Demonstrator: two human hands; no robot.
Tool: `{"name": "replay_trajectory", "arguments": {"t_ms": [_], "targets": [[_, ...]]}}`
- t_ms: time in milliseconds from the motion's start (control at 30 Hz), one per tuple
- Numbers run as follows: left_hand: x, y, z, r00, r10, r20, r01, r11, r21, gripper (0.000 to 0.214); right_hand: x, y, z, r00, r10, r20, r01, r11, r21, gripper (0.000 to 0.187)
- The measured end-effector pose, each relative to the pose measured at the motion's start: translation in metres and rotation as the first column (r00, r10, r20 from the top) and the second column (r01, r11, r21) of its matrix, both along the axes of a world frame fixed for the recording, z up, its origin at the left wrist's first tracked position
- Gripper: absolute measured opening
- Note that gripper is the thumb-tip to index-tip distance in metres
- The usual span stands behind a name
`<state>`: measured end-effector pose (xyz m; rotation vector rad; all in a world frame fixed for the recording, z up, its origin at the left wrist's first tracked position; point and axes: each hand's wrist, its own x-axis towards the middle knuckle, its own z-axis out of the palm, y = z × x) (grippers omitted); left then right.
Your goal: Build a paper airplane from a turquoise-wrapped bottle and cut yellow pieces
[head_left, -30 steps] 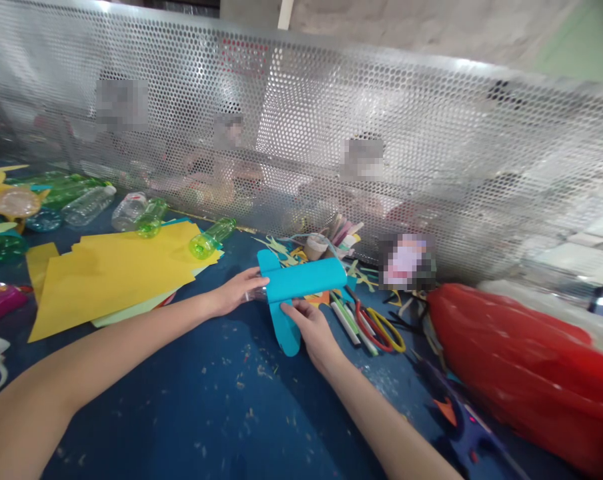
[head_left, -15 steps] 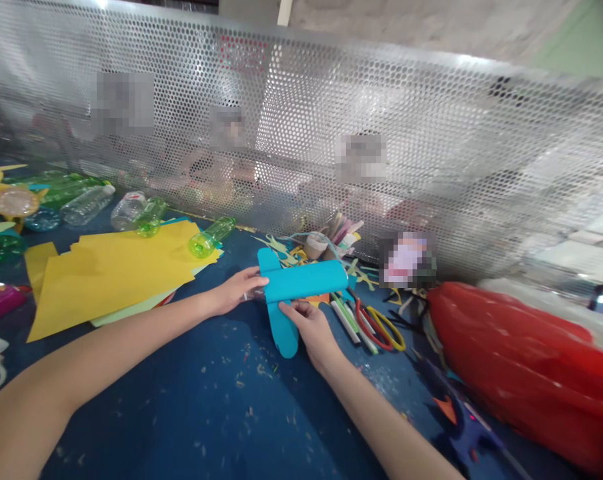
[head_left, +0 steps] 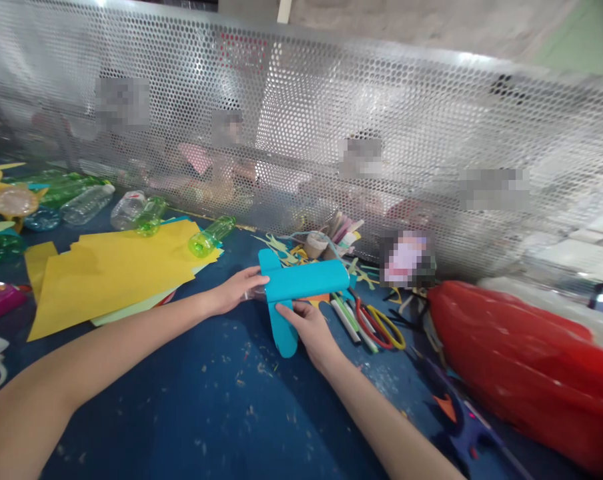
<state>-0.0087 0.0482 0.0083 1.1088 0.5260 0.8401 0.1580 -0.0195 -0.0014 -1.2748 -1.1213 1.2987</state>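
And here's the tube (head_left: pixel 306 280), blue all over, held above the middle of the table (head_left: pixel 196 400), though whether it touches down there I can't tell. The left hand (head_left: pixel 236 290) has its fingers closed round the clear end (head_left: pixel 256 293), thumb reaching up to the blue edge. Over comes the right hand (head_left: pixel 311 327), thumb and fingers together on the blue strip (head_left: pixel 284 333), pinching right where it meets the tube's near side! The strip juts out on both sides, round-tipped, like a crosspiece; its middle is hidden. I'd call this the fitting step: one hand steadies, the other sets the strip against the tube. What it seems to call for is a firm hold on the left, light even pressure on the right, and the strip kept square. Close by lie the pens (head_left: pixel 345 319) and the scissors (head_left: pixel 379 323), with the glue gun (head_left: pixel 469 430) out to the right. Any lettering? Nothing I can read: the red patch (head_left: pixel 242 52) on the screen (head_left: pixel 306 93) is unreadable, the panel (head_left: pixel 406 259) near the red bag (head_left: pixel 526 373) is pixelated, and the tube shows no label.
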Motion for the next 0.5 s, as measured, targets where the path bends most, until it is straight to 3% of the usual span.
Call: {"name": "replay_trajectory", "arguments": {"t_ms": [500], "targets": [[-0.0008,0.0022,-0.0028,0.995,-0.089,0.046,0.085,0.993,0.082,0.042,-0.0013,-0.0012,0.0006,0.999,-0.034,0.023,0.034,0.999,-0.001,0.029]]}}
